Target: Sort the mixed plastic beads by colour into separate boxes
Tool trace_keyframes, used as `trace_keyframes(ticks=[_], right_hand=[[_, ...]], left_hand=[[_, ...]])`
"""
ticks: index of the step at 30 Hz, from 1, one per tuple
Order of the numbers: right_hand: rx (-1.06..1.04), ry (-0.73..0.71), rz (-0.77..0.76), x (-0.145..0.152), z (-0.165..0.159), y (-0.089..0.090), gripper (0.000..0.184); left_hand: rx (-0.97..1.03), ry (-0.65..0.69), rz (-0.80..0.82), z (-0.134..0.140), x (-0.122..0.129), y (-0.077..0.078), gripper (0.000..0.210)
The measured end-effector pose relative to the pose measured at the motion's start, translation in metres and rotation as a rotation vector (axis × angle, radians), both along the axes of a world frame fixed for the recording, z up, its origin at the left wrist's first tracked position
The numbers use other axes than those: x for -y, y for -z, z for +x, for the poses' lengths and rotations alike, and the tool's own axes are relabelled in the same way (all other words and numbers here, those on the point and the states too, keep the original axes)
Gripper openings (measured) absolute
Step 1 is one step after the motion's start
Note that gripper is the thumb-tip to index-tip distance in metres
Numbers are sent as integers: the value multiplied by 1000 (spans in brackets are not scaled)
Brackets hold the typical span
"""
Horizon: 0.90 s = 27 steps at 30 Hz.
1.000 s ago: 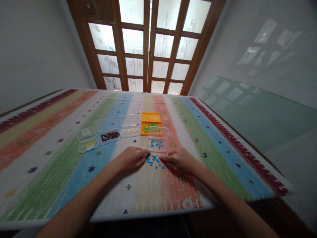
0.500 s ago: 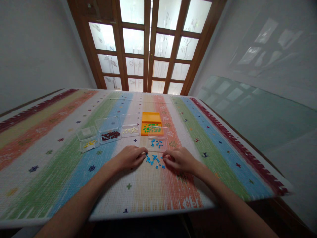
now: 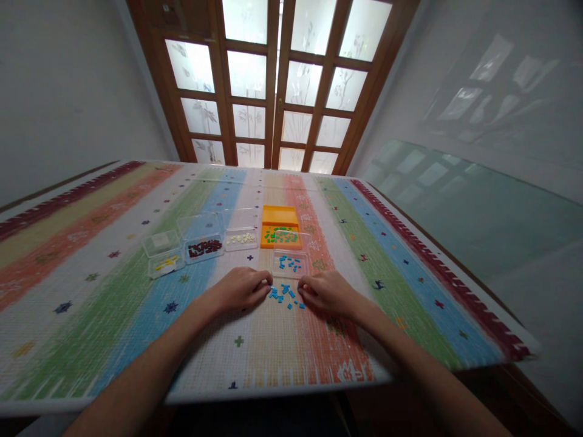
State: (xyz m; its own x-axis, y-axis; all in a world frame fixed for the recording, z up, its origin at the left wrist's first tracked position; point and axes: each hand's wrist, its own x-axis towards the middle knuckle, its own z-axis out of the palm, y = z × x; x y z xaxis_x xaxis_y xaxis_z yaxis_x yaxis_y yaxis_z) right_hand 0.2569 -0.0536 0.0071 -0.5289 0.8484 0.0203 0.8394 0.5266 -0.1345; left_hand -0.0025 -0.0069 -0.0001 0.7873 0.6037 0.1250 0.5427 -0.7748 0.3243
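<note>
Small blue bricks (image 3: 290, 293) lie in a loose pile on the striped cloth, between my two hands. My left hand (image 3: 243, 287) rests at the pile's left edge, thumb and fingers pinched together. On the right side, my right hand (image 3: 324, 291) is also closed in a pinch, its fingertips just over the pile's edge. Anything between either hand's fingers is too small or hidden to make out. Just beyond the pile, a clear plastic box (image 3: 277, 271) with its lid raised holds more blue bricks (image 3: 290, 263).
Behind stands an open orange box (image 3: 280, 215) with green pieces. To its left are clear boxes of cream pieces (image 3: 246, 238), dark red pieces (image 3: 204, 247) and yellow pieces (image 3: 166, 263). The striped tablecloth (image 3: 268, 358) covers the table, whose front edge is close to my body.
My right hand has shifted slightly left, and the blue piece at its fingertips no longer shows. My left hand stays nearly in place. The whole view has moved a little.
</note>
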Motion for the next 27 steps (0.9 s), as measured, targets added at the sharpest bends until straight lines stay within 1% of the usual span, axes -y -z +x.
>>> trace_keyframes(ticks=[5,9,12,15,18,22,27], right_hand=[[-83,-13,17,-7,4,-11,21],[-47,101,44,-24,9,-19,22],[27,176,18,-37,7,-22,20],[81,221,-7,-44,1,-23,20],[117,247,-31,-45,-5,-25,20],[129,245,-51,-42,-7,-28,21],[63,248,-2,-39,-1,-29,24]], left_hand=[[0,0,-31,1,1,-1,23],[-1,-3,-57,2,1,0,21],[9,1,-54,2,2,0,21],[12,7,-39,2,2,0,21],[-5,5,-41,3,2,1,21],[-5,-9,-25,2,3,1,23],[4,-5,-19,1,3,0,24]])
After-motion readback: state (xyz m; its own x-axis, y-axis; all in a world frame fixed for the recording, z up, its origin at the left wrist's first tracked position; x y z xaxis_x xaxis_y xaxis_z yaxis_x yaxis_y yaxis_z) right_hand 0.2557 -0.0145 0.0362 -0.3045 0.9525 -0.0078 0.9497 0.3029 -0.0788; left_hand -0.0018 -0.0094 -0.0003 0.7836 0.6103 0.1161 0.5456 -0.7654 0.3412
